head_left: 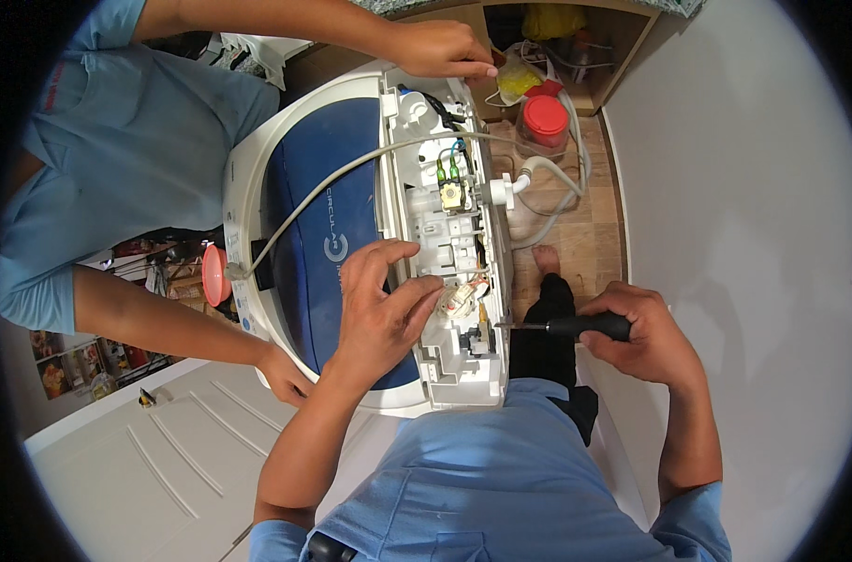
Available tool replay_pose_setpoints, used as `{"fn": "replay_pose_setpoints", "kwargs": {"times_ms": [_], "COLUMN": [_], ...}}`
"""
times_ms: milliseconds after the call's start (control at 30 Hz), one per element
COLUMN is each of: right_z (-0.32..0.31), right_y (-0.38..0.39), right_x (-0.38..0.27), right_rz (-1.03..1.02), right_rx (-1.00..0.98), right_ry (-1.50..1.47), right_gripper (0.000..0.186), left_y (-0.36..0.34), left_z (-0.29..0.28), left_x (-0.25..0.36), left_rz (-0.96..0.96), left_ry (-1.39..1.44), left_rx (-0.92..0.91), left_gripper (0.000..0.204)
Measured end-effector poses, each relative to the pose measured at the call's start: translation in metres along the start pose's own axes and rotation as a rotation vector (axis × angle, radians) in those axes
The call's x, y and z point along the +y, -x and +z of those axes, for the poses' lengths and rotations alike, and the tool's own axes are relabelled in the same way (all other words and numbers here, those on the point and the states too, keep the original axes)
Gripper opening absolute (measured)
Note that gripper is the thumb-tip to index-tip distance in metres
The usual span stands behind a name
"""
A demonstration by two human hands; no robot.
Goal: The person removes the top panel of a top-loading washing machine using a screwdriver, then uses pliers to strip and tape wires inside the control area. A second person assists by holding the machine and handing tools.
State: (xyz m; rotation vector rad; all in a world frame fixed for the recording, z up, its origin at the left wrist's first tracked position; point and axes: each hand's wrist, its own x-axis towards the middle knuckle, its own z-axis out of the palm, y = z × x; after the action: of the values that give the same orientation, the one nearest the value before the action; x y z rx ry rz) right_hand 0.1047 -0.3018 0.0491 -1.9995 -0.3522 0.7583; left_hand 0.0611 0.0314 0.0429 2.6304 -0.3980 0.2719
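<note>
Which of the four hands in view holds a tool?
The wearer's right hand, gripping the black-handled screwdriver. The left hand rests bare on the washing machine; the co-worker's two hands hold only the machine's edges.

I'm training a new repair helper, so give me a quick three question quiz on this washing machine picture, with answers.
1. True or false: the person's right hand holds a black-handled screwdriver whose tip points at the opened control housing.
2. Where does the person's left hand rest?
A. On the red-lidded jar
B. On the housing's inner parts
C. On the white hose
3. Fill in: a co-worker's hands hold the washing machine at its far corner and its ____ edge.

Key: 1 true; 2 B, its fingers spread over the parts; 3 near left.
</note>
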Motion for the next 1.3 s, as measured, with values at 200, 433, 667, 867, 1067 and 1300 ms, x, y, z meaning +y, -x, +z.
{"fn": "replay_pose_setpoints", "kwargs": {"times_ms": [200, 433, 667, 867, 1067, 1300], "right_z": [0.006, 0.015, 0.012, 0.007, 0.005, 0.01], "right_y": [-0.003, 0.004, 0.008, 0.014, 0.014, 0.011], "right_x": [-0.004, 0.011, 0.009, 0.007, 0.014, 0.022], "right_rz": [-0.047, -0.097, -0.159, -0.085, -0.07, -0.145], "right_rx": [-0.045, 0.014, 0.098, 0.041, 0.054, 0.074], "right_ry": [0.01, -0.029, -0.004, -0.034, -0.062, -0.085], "right_gripper": [0.028, 0.027, 0.024, 0.027, 0.028, 0.026], "left_y": [0.005, 0.017, -0.01, -0.036, -0.046, -0.061], "left_z": [0.0, -0.001, 0.007, 0.02, 0.026, 0.027], "left_x": [-0.01, -0.01, 0.008, 0.01, 0.014, 0.022], "left_rz": [-0.05, -0.081, 0.153, 0.33, 0.386, 0.424], "left_ry": [-0.016, -0.038, -0.076, -0.186, -0.263, -0.271], "left_rx": [0.025, 0.016, -0.375, -0.668, -0.764, -0.846], "left_gripper": [0.022, 0.022, 0.04, 0.035, 0.025, 0.016]}}
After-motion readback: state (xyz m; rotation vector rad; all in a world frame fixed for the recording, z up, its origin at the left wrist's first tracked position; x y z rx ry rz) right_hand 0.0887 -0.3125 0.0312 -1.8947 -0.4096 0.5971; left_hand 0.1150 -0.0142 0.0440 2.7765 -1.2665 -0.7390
